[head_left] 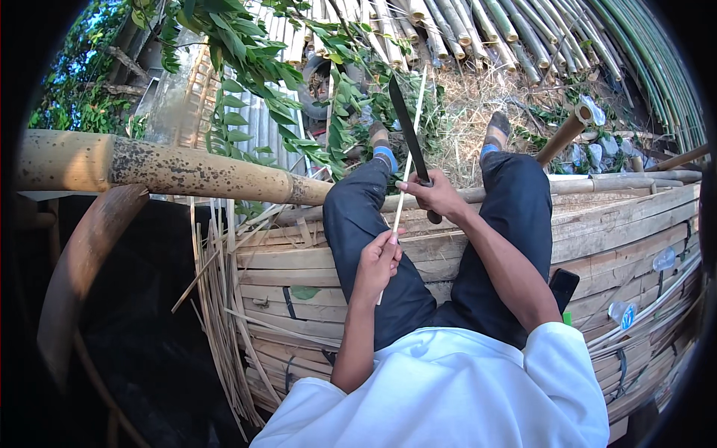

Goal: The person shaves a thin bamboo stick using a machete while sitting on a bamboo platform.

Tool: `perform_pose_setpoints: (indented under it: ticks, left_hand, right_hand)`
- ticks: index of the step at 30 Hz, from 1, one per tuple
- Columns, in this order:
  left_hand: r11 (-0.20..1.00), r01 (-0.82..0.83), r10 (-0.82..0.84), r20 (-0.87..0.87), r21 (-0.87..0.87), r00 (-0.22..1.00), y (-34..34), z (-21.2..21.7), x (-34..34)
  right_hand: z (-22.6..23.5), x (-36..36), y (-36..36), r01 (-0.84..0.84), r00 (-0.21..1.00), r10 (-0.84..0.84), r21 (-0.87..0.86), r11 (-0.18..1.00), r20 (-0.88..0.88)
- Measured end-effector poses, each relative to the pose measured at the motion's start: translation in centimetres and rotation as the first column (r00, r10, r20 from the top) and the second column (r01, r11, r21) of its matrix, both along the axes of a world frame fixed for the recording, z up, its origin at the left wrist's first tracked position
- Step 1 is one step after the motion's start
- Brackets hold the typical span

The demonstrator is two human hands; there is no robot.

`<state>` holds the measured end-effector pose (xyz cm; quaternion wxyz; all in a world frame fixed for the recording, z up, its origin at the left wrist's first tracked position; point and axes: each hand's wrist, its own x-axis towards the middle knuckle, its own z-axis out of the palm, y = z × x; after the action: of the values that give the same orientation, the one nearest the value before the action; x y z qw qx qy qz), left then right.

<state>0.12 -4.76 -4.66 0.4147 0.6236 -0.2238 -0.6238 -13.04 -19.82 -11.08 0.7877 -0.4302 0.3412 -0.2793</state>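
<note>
A long, thin, pale bamboo strip (pixel 419 104) runs upright in front of me, between my legs. Low on it, my left hand (pixel 379 261) pinches the strip between thumb and fingers. Higher up and to the right, my right hand (pixel 437 196) is closed round the dark handle of a machete (pixel 407 127). Its long black blade points up and slightly left, close beside the strip. The thumb side of my right hand meets the strip near the handle. Part of the handle is hidden in my fingers.
I sit on stacked bamboo slats (pixel 605 224). Loose thin strips (pixel 216 299) lie at left, below a thick bamboo pole (pixel 202 172). A phone (pixel 563 287) and plastic cups (pixel 622 313) rest at right. Leafy branches (pixel 291 82) hang ahead; bamboo poles (pixel 508 30) lie beyond.
</note>
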Motion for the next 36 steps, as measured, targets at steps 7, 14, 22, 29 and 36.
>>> perform_pose_setpoints:
  ticks: [7,14,22,29,36]
  left_hand:
    - [0.997,0.067,-0.071,0.140,0.034,0.988,0.7,-0.5,-0.2]
    - [0.981,0.048,0.074,0.589,-0.189,0.805,0.2,-1.7,0.9]
    - [0.959,0.188,0.102,0.880,-0.210,0.464,-0.9,-2.0,0.7]
    - [0.959,0.142,0.179,0.915,-0.244,0.362,-0.6,-2.3,0.0]
    - [0.944,0.159,0.213,0.904,-0.288,0.370,-0.5,-3.1,0.2]
  right_hand:
    - [0.0,-0.8,-1.4,0.157,0.980,-0.168,0.098,0.983,0.111]
    - [-0.2,-0.6,0.1,-0.352,0.813,-0.102,-0.623,0.699,-0.573]
    - [0.4,0.8,2.8,-0.599,0.675,-0.151,-0.656,0.459,-0.722]
    - [-1.3,0.1,0.7,-0.534,0.523,-0.254,-0.546,0.646,-0.813]
    - [-0.2,0.8,2.8,-0.551,0.610,-0.185,-0.580,0.600,-0.771]
